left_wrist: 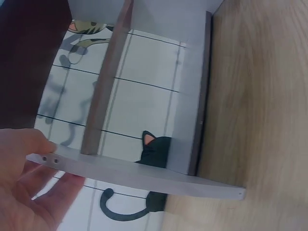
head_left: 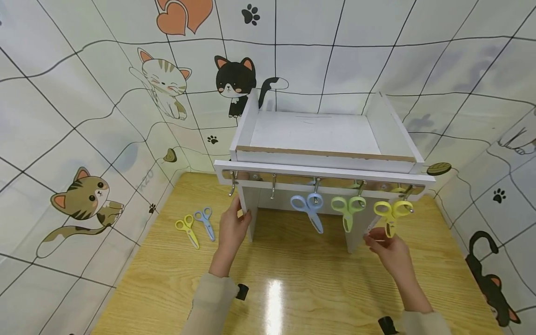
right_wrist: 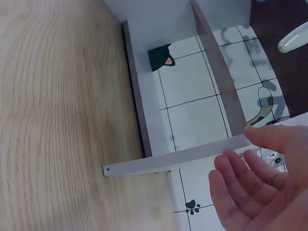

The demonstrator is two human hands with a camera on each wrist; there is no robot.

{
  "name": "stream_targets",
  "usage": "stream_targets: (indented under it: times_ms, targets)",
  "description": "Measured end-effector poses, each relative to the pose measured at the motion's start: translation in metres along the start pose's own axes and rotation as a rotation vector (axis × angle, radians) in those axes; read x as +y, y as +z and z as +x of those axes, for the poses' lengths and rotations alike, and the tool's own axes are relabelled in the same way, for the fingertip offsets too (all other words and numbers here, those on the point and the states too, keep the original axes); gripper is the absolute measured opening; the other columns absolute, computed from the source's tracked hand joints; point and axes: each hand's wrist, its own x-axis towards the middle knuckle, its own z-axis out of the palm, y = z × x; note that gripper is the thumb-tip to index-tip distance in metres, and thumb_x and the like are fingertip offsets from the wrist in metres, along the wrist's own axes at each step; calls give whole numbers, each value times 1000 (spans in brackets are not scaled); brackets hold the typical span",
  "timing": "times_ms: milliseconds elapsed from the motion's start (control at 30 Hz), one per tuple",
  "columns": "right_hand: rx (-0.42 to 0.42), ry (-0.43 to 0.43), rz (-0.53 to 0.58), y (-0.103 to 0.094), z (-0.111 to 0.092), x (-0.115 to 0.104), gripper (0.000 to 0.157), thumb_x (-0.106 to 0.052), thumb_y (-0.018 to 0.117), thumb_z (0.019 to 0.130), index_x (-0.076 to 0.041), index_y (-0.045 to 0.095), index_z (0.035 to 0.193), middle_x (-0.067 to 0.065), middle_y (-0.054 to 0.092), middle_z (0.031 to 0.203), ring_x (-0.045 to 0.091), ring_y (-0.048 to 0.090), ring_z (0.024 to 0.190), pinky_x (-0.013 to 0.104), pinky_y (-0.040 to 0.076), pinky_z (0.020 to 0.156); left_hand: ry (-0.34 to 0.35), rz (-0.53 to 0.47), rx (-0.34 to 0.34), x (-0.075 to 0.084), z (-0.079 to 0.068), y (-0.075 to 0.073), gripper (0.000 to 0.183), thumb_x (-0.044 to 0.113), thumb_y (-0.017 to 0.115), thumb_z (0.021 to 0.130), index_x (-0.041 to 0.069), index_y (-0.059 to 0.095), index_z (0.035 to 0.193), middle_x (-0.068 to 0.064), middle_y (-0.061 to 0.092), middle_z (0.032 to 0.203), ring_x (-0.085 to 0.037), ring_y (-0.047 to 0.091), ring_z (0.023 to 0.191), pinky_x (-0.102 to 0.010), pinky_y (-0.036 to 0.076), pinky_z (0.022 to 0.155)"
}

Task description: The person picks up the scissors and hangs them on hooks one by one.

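Beige sleeves [head_left: 213, 302], cut off at the head view's bottom edge, end in a left hand [head_left: 233, 225], clamped on the white shelf's [head_left: 314, 132] left side panel [head_left: 250, 204], and a right hand [head_left: 389, 251] beside the other panel [head_left: 355, 232]. The shelf stands on a wood-grain table [head_left: 310, 274] amid cat-printed walls [head_left: 335, 70]. Left wrist: the panel partly hides those fingers. Right wrist: thumb and loosely bent fingers show apart; whether they touch the panel cannot be told

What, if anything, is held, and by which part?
The left hand grips the flat white left panel by its front edge; whether the right hand grips the flat white right panel cannot be told.
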Motion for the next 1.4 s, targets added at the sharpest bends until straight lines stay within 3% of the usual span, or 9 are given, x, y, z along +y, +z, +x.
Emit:
stream_targets:
  times_ms: [100, 200, 300, 333, 500, 600, 1067, 1400]
  targets:
    - [23, -76, -82, 3, 3, 0, 29, -14, 68, 94, 4, 62, 116, 21, 69, 110, -8, 63, 86, 8, 54, 69, 15, 30, -16, 2, 0, -3, 52, 2, 63, 92, 12, 50, 142, -19, 68, 127, -35, 65, 120, -44, 62, 89]
    - [7, -136, -103, 7, 6, 1, 33, -12, 66, 95, 5, 59, 122, 26, 64, 118, 19, 71, 100, 4, 52, 75, 38, 81, -49, 2, 1, -7, 50, 5, 64, 93, 12, 50, 141, -19, 67, 128, -37, 66, 118, -44, 63, 86]
    - [-23, -132, -85, 9, 10, 0, 38, -12, 64, 97, 7, 55, 129, 30, 60, 124, 47, 65, 110, 8, 54, 78, 39, 125, -101, -1, -1, -12, 48, 8, 66, 94, 12, 52, 140, -18, 66, 130, -37, 67, 116, -45, 63, 86]
    - [-31, -121, -85, 9, 11, 0, 40, -12, 63, 97, 8, 53, 130, 31, 59, 126, 50, 63, 112, 13, 56, 80, 30, 139, -119, -2, -2, -13, 46, 9, 66, 94, 12, 53, 139, -17, 66, 130, -37, 67, 115, -46, 63, 87]
    - [-71, -54, -157, 8, 12, -2, 42, -17, 57, 100, 9, 51, 133, 34, 58, 129, 51, 60, 116, 49, 60, 90, -51, 240, -178, -15, -8, -22, 40, 13, 68, 94, 9, 59, 133, -13, 66, 132, -34, 67, 116, -45, 61, 93]
    - [-76, -33, -223, 8, 11, -2, 42, -20, 56, 100, 10, 52, 130, 36, 61, 124, 52, 61, 113, 60, 57, 88, -95, 290, -191, -26, -10, -28, 40, 14, 68, 94, 7, 60, 132, -13, 66, 133, -34, 67, 116, -46, 60, 93]
    - [-85, -17, -308, 10, 11, -7, 40, -20, 55, 100, 9, 56, 128, 35, 63, 121, 53, 61, 111, 63, 54, 87, -292, 435, -253, -94, -15, -67, 42, 20, 61, 98, 1, 55, 135, -22, 62, 134, -39, 64, 117, -49, 61, 85]
    - [-58, -35, -313, 10, 10, -6, 36, -19, 56, 100, 8, 58, 124, 35, 65, 117, 52, 63, 107, 63, 55, 84, -444, 506, -197, -126, -15, -92, 40, 18, 57, 97, -5, 56, 129, -23, 64, 128, -41, 64, 110, -52, 55, 89]
